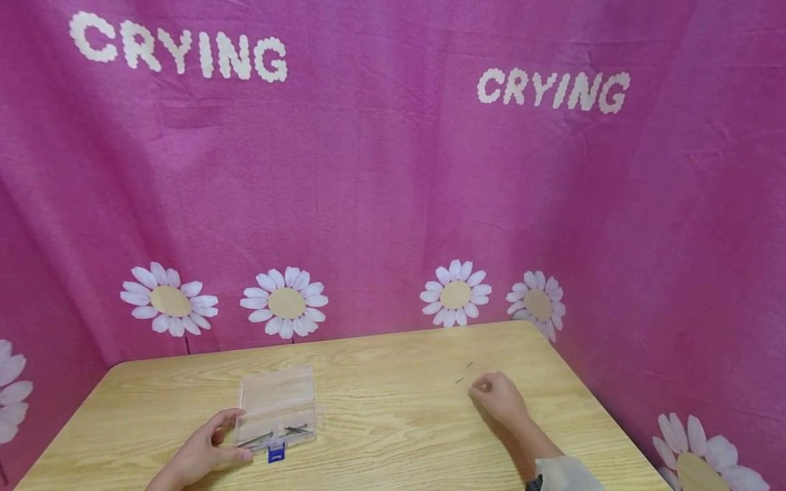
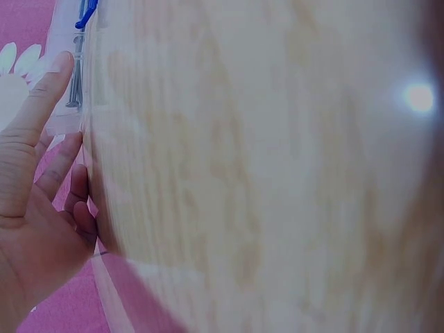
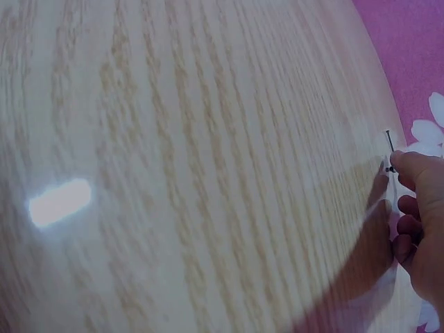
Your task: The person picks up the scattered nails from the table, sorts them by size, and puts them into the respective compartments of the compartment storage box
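On the left of the table lies a clear plastic box (image 1: pixel 276 409), its lid laid back and a blue latch (image 1: pixel 277 453) at the front. Dark nails (image 1: pixel 297 429) lie in its compartments. My left hand (image 1: pixel 205 443) holds the box at its left side, thumb at the front corner and a finger farther back; the thumb (image 2: pixel 41 97) overlaps the box in the left wrist view. Over on the right, my right hand (image 1: pixel 500 399) has thumb and forefinger pinched together, with small dark ends at the fingertips in the right wrist view. Two nails (image 1: pixel 469 365) lie just beyond it.
The wood-grain table (image 1: pixel 381 402) has rounded far corners. A pink curtain (image 1: pixel 368 204) with white daisies and lettering hangs right behind it and along both sides. Light glares off the tabletop in both wrist views.
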A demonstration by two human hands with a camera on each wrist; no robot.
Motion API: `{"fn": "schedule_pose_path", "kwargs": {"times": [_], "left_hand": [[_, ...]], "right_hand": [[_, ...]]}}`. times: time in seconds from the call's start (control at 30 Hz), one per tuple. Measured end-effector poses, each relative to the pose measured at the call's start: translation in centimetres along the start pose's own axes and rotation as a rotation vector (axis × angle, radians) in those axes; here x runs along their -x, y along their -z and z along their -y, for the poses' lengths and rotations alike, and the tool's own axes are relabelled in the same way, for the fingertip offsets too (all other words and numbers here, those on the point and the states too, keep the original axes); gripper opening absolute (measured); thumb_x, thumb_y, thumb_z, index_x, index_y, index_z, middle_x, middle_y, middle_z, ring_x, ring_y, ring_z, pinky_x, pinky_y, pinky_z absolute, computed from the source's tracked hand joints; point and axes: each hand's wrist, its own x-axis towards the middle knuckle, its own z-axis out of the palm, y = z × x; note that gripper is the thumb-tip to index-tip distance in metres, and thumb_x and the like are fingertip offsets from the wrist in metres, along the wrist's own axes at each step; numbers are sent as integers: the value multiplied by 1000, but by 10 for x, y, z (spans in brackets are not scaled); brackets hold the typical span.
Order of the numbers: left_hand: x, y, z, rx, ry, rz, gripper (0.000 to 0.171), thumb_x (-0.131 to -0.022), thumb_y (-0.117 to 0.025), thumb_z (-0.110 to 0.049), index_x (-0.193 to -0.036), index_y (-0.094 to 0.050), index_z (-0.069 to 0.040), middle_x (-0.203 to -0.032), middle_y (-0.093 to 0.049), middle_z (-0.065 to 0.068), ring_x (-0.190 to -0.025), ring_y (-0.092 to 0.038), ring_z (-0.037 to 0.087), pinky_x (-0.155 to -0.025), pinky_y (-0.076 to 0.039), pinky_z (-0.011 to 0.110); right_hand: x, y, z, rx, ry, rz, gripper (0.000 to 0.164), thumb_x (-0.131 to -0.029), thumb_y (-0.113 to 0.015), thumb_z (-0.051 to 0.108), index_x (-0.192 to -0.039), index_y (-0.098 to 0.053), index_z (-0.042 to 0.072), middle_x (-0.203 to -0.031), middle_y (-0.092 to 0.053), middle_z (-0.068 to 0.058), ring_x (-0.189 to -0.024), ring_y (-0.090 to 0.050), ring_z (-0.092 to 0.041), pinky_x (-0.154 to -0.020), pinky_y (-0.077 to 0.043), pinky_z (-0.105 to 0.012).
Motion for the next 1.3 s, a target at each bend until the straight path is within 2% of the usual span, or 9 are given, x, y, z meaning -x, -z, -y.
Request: {"fn": "schedule_pose_path", "kwargs": {"times": [0.2, 0.37, 0.67, 0.87, 1.07, 1.3], "left_hand": [[0, 0, 0, 17, -1, 2, 79, -74, -79, -29, -137, -38, -4, -140, -36, 33, -126, -38, 45, -98, -33, 61], [1, -1, 0, 14, -2, 3, 79, -75, -79, -30, -137, -38, -4, -141, -35, 34, -128, -35, 48, -98, -32, 63], [0, -2, 0, 19, -18, -15, 78, -73, -80, -26, -136, -39, -4, -140, -39, 31, -124, -40, 43, -98, -34, 60], [-1, -1, 0, 7, 13, -7, 79, -74, -79, -31, -136, -38, -5, -141, -36, 32, -126, -36, 47, -97, -32, 63], [-3, 0, 3, 11, 12, -2, 79, -74, -79, -30, -137, -38, -5, -141, -36, 31, -127, -36, 47, -97, -33, 62], [-3, 0, 3, 11, 12, -4, 78, -74, -79, -30, -136, -39, -6, -141, -37, 31, -125, -37, 47, -96, -35, 60]], "right_hand": [[1, -1, -2, 14, 5, -2, 19, -82, -68, 20, -89, -68, 2, -92, -65, -12, -86, -61, -25, -81, -49, -45], [1, -1, -1, 30, 8, -4, 18, -83, -67, 18, -90, -69, 2, -93, -65, -12, -87, -61, -26, -82, -48, -46], [1, 0, -1, 51, -14, 1, 13, -86, -61, 15, -87, -68, 4, -89, -62, -9, -82, -59, -22, -78, -49, -43], [-1, 1, 0, 48, 22, 2, 13, -86, -60, 14, -86, -69, 3, -89, -64, -9, -84, -61, -23, -80, -49, -44], [-1, 0, 7, 16, 58, -8, 13, -84, -63, 14, -87, -69, 3, -91, -64, -10, -86, -60, -24, -83, -48, -45], [-3, -2, 21, -29, 102, -7, 9, -84, -66, 14, -83, -69, 5, -86, -63, -6, -76, -55, -15, -73, -48, -36]]}}
